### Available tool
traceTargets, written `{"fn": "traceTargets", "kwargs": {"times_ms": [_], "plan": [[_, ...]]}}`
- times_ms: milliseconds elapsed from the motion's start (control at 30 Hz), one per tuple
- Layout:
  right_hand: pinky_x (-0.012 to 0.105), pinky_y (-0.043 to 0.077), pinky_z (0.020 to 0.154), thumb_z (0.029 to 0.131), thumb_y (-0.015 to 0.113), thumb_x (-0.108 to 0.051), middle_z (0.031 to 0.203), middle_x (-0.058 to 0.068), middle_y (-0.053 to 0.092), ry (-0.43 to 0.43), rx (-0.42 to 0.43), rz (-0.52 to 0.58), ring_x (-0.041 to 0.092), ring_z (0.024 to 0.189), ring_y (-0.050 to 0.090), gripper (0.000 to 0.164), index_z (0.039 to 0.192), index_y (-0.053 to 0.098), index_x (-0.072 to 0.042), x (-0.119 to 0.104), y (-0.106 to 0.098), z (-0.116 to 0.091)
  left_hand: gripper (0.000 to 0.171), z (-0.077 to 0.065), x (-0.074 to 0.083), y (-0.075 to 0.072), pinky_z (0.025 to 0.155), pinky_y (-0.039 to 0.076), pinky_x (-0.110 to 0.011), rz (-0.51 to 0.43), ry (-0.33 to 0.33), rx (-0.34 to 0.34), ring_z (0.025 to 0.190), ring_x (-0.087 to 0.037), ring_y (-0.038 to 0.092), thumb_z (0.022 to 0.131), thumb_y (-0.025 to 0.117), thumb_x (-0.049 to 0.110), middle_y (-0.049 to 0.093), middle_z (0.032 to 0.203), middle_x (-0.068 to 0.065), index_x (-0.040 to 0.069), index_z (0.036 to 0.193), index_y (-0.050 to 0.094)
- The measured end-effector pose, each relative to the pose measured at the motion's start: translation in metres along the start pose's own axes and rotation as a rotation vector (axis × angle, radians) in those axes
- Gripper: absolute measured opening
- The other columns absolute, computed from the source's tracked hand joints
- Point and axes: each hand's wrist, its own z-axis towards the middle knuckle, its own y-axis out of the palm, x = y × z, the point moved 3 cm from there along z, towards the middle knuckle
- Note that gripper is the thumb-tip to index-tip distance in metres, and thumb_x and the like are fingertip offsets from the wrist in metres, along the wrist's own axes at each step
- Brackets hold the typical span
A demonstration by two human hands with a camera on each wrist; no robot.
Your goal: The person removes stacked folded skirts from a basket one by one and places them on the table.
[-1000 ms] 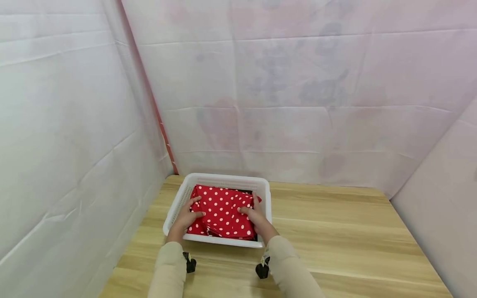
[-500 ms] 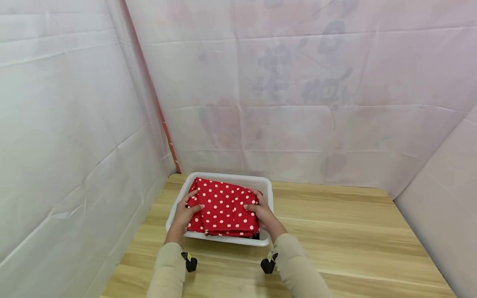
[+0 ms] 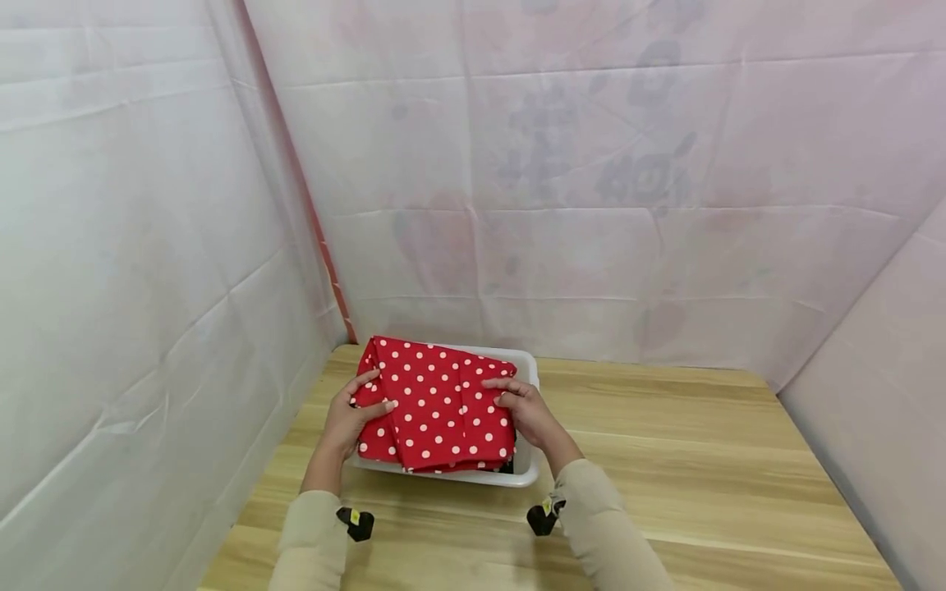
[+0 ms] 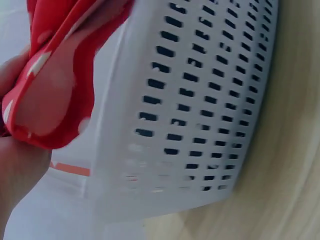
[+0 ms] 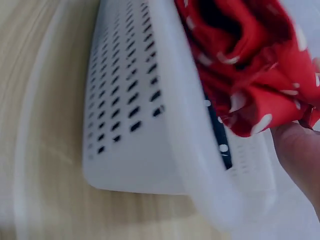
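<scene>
Red polka-dot cloth, folded, held over white basket, covering its left rim in head view | long axis left-to-right, spanning the grips | left hand pinches left end, right hand right end; neither nearer | dark dotted cloth inside basket | wooden table beneath

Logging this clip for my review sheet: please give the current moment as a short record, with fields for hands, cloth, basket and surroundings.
Left hand: grips the left side of the red polka-dot cloth
Right hand: grips its right side
Cloth state: folded, held above the rim
Basket: white, perforated walls, on the wooden table
Basket contents: dark dotted fabric, mostly hidden
Surroundings: pale sheeting behind the table
</scene>
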Motion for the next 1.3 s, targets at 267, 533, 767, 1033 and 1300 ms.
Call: {"fn": "traceTargets", "kwargs": {"times_ms": [267,533,767,1033,1300], "plan": [[0.036,0.052,0.078,0.087,0.056,0.0,0.136,0.016,0.035,-0.04,-0.03,-0.107,0.029,0.11,0.046,0.051,0.136,0.046,-0.005,-0.019,-0.007,-0.008,0.063,-0.01,0.011,0.001,0.077,0.052,-0.044,-0.043,0.024,-0.093,0.109,-0.032,0.051,0.079,0.072,0.002,0.038,0.132,-0.015,0.016,0.135,0.046],[0.037,0.052,0.078,0.085,0.057,0.001,0.134,0.016,0.038,-0.073,-0.041,-0.16,0.028,0.109,0.047,0.053,0.136,0.048,-0.007,-0.02,-0.007,-0.01,0.065,-0.012,0.013,-0.001,0.076,0.052,-0.045,-0.008,0.016,-0.128,0.104,-0.03,0.055,0.078,0.073,0.003,0.039,0.131,-0.016,0.014,0.136,0.046],[0.039,0.052,0.078,0.086,0.057,-0.001,0.133,0.019,0.038,-0.07,-0.048,-0.146,0.028,0.108,0.049,0.053,0.137,0.045,-0.007,-0.017,-0.007,-0.011,0.063,-0.011,0.012,0.0,0.075,0.052,-0.044,0.003,0.007,-0.103,0.105,-0.031,0.054,0.078,0.073,0.003,0.04,0.13,-0.016,0.015,0.135,0.048],[0.04,0.052,0.079,0.088,0.054,0.001,0.136,0.019,0.033,-0.035,-0.032,-0.112,0.027,0.11,0.046,0.057,0.142,0.038,-0.007,-0.025,-0.019,-0.026,0.062,-0.021,0.014,0.019,0.076,0.052,-0.044,-0.011,0.025,-0.115,0.111,-0.033,0.048,0.079,0.073,0.008,0.04,0.13,-0.014,0.019,0.135,0.049],[0.038,0.052,0.078,0.088,0.056,0.002,0.135,0.02,0.034,-0.091,-0.025,-0.186,0.03,0.112,0.044,0.052,0.138,0.042,-0.003,-0.035,-0.039,-0.049,0.06,-0.026,0.006,0.043,0.075,0.052,-0.044,-0.033,0.051,-0.141,0.112,-0.032,0.047,0.077,0.075,0.007,0.042,0.13,-0.011,0.02,0.131,0.054]]}}
